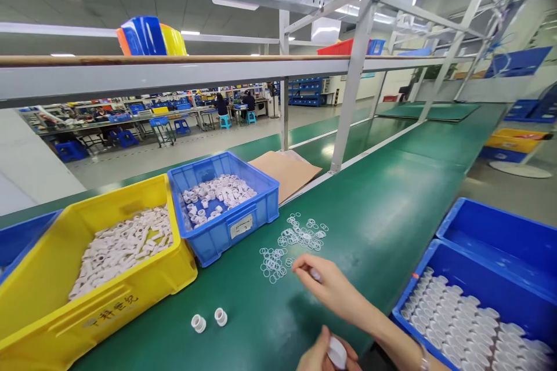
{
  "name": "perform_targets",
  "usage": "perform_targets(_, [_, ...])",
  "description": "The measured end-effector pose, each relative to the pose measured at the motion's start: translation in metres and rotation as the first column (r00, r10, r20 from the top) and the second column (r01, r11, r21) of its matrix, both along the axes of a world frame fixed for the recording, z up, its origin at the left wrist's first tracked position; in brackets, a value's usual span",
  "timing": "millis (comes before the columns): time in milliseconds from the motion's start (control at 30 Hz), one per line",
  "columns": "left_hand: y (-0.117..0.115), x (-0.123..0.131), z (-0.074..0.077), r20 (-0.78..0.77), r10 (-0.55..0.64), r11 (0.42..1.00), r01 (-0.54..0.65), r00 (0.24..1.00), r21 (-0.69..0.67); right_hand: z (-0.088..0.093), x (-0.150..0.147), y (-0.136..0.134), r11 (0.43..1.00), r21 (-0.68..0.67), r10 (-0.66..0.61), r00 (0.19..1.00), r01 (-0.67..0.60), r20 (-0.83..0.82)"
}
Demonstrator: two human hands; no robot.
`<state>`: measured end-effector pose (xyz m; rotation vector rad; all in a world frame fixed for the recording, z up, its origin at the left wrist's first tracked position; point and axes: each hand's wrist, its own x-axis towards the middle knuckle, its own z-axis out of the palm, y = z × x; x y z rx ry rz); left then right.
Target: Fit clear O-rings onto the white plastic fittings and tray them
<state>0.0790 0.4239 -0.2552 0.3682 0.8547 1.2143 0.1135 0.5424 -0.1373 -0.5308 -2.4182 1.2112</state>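
Observation:
My left hand (324, 355), at the bottom edge, is closed around a smooth white plastic piece (336, 352) whose lower part is hidden by the fingers. Farther forward, my right hand (333, 287) has its fingers curled and the thumb and forefinger drawn together. A small white piece (315, 274) shows inside that hand, mostly hidden. Just beyond the right fingertips lies a loose spread of thin white rings (300, 236) on the green tabletop (365, 232). Two white ribbed fittings, a left one (198, 323) and a right one (221, 317), stand apart on the table to the left.
At left are a yellow bin (183, 266) of small white tubes and a blue bin (224, 243) of short white fittings. At right, a blue crate (418, 264) holds white pieces in rows. Brown cardboard (285, 171) lies by a metal upright (352, 93). A shelf (217, 72) runs overhead.

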Motion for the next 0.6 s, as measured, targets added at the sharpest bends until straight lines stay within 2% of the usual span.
perform_targets(100, [0.011, -0.018, -0.004, 0.173, 0.107, 0.988, -0.125, 0.979, 0.094, -0.010, 0.032, 0.003, 0.990, 0.137, -0.033, 0.998, 0.026, 0.048])
perform_targets(233, [0.012, -0.028, -0.009, 0.319, 0.196, 0.973, -0.223, 0.927, 0.050, -0.030, 0.055, -0.010, 0.933, 0.322, 0.118, 0.982, -0.160, 0.146])
perform_targets(300, [0.011, -0.028, -0.011, 0.336, 0.212, 0.970, -0.238, 0.918, 0.038, -0.035, 0.057, -0.016, 0.916, 0.351, 0.132, 0.974, -0.191, 0.186])
perform_targets(400, [0.011, -0.029, -0.012, 0.309, 0.171, 0.975, -0.205, 0.936, 0.080, -0.036, 0.052, -0.016, 0.960, 0.246, 0.077, 0.971, -0.133, 0.226])
perform_targets(533, [0.011, -0.032, -0.009, 0.284, 0.204, 0.965, -0.241, 0.937, 0.102, -0.028, 0.037, -0.010, 0.981, 0.025, 0.181, 0.958, -0.191, 0.222])
perform_targets(600, [0.011, -0.034, -0.004, 0.285, 0.227, 0.961, -0.262, 0.931, 0.092, -0.021, 0.021, -0.012, 0.980, 0.009, 0.196, 0.964, -0.201, 0.179])
